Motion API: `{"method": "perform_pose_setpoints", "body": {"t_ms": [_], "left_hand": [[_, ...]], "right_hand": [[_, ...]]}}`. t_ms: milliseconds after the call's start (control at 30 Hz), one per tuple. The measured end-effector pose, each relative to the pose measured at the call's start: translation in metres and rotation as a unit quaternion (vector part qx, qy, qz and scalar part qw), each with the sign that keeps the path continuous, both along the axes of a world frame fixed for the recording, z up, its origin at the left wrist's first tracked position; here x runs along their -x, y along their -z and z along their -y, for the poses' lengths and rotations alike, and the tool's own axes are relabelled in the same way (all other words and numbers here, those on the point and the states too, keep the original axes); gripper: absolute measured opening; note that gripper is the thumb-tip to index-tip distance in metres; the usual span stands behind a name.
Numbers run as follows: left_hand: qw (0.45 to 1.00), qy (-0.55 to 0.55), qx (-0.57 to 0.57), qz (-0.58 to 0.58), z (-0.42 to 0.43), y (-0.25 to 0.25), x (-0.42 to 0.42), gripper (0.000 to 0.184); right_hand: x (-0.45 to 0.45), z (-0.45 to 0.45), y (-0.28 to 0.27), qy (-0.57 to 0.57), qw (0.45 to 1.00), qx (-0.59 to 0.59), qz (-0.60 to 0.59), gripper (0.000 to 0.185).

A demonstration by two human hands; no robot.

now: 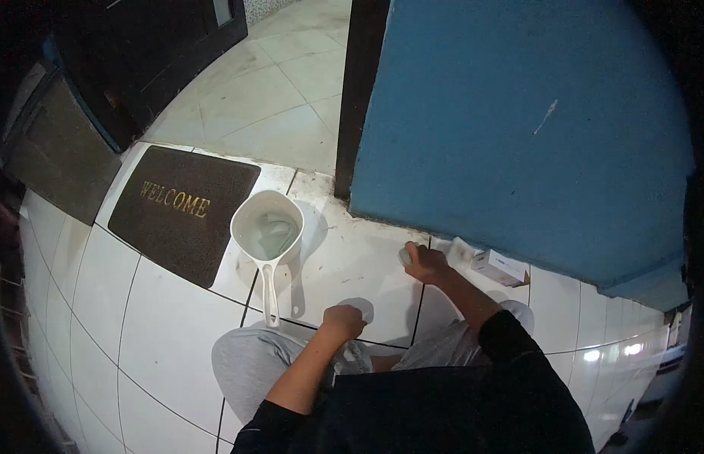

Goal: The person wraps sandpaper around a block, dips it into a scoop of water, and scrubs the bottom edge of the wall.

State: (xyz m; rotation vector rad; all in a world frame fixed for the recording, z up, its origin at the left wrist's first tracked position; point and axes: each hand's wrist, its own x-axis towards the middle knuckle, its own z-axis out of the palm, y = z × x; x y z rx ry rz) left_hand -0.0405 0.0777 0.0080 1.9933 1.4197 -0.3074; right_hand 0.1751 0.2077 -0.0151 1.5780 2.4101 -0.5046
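My right hand (426, 263) is closed around a small pale grey-green block (405, 255), close to the floor tiles near the blue wall. The block's exact kind is unclear. My left hand (343, 321) is curled into a fist by my left knee, and its inside is hidden. To the left of both hands stands a white long-handled water dipper (268, 295), its handle pointing towards me. A pale greenish crumpled thing, perhaps a cloth, lies in the dipper's bowl. A small white box (502, 266) lies beyond my right wrist, against the wall.
A dark doormat (178, 238) marked WELCOME lies left of the dipper. The blue wall (511, 136) rises ahead on the right, edged by a dark door frame (359, 98). A dark door (140, 60) stands at upper left. Dirt smudges mark the white tiles (352, 261).
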Motion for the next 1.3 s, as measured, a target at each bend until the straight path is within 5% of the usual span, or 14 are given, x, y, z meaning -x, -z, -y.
{"method": "perform_pose_setpoints", "body": {"t_ms": [200, 400, 567, 667, 733, 900, 1067, 1300], "left_hand": [[1.0, 0.003, 0.021, -0.005, 0.001, 0.002, 0.001, 0.038], [0.999, -0.007, 0.031, -0.006, -0.002, -0.011, -0.001, 0.038], [0.999, 0.008, 0.046, -0.023, 0.0, 0.003, -0.004, 0.039], [0.999, -0.001, 0.032, -0.026, 0.0, 0.003, -0.003, 0.038], [0.999, -0.001, 0.033, -0.021, -0.001, -0.002, -0.003, 0.038], [0.999, 0.007, 0.046, -0.017, 0.0, 0.005, -0.004, 0.039], [0.999, 0.004, 0.035, -0.019, 0.001, -0.001, -0.004, 0.039], [0.998, 0.002, 0.052, -0.036, -0.002, 0.003, 0.0, 0.039]], "right_hand": [[0.011, -0.024, -0.016, 0.066, 0.995, 0.015, 0.071, 0.045], [-0.01, -0.004, 0.012, -0.03, 0.999, -0.013, 0.009, 0.05], [0.01, -0.021, -0.001, 0.104, 0.994, 0.012, 0.025, 0.054], [0.005, -0.012, 0.02, 0.052, 0.998, -0.03, -0.019, 0.052], [0.02, 0.011, 0.008, 0.033, 0.998, 0.046, 0.04, 0.053], [0.041, 0.048, -0.006, -0.039, 0.999, 0.001, 0.034, 0.043], [0.061, -0.006, 0.015, 0.077, 0.993, -0.071, -0.047, 0.043], [0.066, -0.022, 0.019, 0.068, 0.991, -0.086, -0.073, 0.048]]}}
